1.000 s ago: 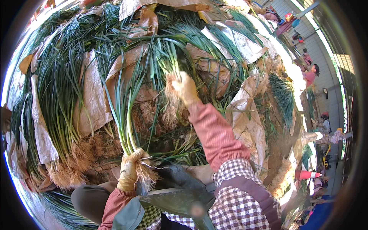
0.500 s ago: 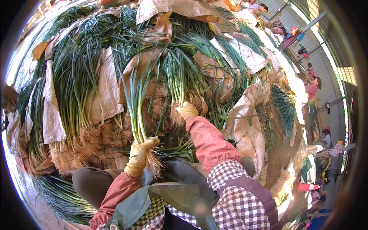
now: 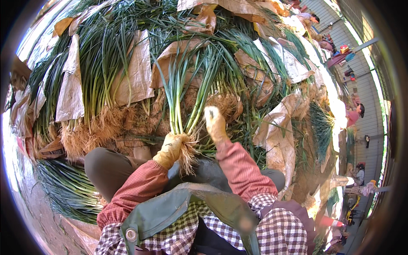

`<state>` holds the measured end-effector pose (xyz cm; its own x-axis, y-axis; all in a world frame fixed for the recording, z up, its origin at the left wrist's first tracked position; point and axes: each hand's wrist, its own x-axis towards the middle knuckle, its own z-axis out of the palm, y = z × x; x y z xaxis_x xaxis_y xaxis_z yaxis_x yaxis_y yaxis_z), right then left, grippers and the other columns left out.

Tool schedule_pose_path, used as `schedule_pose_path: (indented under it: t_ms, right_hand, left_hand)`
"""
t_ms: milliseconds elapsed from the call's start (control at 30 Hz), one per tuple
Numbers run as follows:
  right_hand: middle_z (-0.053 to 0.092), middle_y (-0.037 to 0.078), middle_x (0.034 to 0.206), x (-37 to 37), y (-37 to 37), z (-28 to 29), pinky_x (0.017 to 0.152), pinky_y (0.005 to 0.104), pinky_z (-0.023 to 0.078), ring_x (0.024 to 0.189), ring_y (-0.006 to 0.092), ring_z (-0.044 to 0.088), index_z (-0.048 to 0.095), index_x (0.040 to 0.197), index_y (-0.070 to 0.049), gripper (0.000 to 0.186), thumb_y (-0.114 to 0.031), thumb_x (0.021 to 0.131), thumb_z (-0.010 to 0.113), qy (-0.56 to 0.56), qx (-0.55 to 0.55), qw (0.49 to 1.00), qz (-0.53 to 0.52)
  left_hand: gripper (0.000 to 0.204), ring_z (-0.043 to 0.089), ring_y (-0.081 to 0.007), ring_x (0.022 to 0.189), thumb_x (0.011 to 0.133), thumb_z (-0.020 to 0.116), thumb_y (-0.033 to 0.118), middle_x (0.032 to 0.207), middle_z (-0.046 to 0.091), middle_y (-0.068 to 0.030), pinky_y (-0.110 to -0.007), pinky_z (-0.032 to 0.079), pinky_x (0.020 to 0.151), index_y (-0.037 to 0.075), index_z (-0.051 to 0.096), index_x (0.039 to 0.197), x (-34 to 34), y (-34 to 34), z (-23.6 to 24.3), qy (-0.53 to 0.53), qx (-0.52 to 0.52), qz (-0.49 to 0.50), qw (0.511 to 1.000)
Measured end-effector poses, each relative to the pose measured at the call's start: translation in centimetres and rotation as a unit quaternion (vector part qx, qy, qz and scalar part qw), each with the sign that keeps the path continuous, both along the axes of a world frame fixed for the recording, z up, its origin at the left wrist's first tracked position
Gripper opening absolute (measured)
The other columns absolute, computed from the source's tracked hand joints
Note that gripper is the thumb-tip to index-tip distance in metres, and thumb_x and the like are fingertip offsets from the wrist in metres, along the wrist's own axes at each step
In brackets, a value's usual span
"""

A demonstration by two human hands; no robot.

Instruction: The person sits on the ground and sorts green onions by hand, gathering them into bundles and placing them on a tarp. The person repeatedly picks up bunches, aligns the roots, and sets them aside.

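Gloved in tan, my left hand (image 3: pixel 171 148) is closed around a small bunch of green onions (image 3: pixel 177 112). Their green leaves fan upward and the pale roots hang beside my fingers, above my lap. Just to the right, my right hand (image 3: pixel 216 124), in a matching glove, is raised with its fingers drawn together. No stalk shows in it, and it is apart from the bunch. Beyond it lie more green onions (image 3: pixel 229 80) with their roots toward me.
A large heap of green onions (image 3: pixel 91 76) spreads across the far side, partly covered by tan sacking (image 3: pixel 134 72). Another bundle (image 3: pixel 63 189) lies by my left knee. Crumpled sacking (image 3: pixel 278 140) is at the right. Several people sit farther off along the right edge.
My right hand has come away from the onions in the heap and drawn nearer my left hand. The held bunch now has more stalks, leaning right. The whole view has shifted.
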<state>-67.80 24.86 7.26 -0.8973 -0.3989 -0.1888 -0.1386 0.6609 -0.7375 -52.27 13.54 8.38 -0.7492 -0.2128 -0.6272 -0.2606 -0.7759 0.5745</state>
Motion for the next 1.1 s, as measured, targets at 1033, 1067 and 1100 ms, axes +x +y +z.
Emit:
schedule_pose_path:
  t_ms: [1033,1067,1100]
  right_hand:
    - [0.065,0.005,0.084,2.9,1.2,1.4,0.051,0.0208,0.043,0.056,0.0093,0.051,0.06,0.102,-0.004,0.022,-0.021,0.089,0.064,-0.323,-0.248,0.913,-0.013]
    - [0.064,0.005,0.083,3.3,1.1,0.9,0.05,0.0214,0.042,0.054,0.0091,0.049,0.06,0.1,-0.004,0.02,-0.02,0.089,0.064,-0.368,-0.321,0.872,-0.028]
    - [0.064,0.005,0.082,3.6,1.1,0.0,0.049,0.0219,0.041,0.053,0.0088,0.047,0.06,0.099,-0.004,0.018,-0.02,0.09,0.063,-0.41,-0.389,0.824,-0.044]
  left_hand:
    - [0.021,0.067,-0.0304,0.072,0.077,0.06,-0.008,0.086,0.066,-0.0204,-0.042,0.06,0.066,-0.007,0.06,0.099,0.8,0.4,-0.6,0.07,0.106,-0.081,0.989]
    - [0.021,0.067,-0.0307,0.073,0.078,0.059,-0.007,0.087,0.065,-0.0209,-0.042,0.06,0.068,-0.008,0.059,0.099,0.8,0.2,-0.5,0.066,0.112,-0.093,0.987]
    - [0.021,0.067,-0.031,0.073,0.079,0.058,-0.007,0.088,0.065,-0.0213,-0.043,0.06,0.07,-0.008,0.059,0.1,0.8,0.1,-0.6,0.062,0.12,-0.105,0.985]
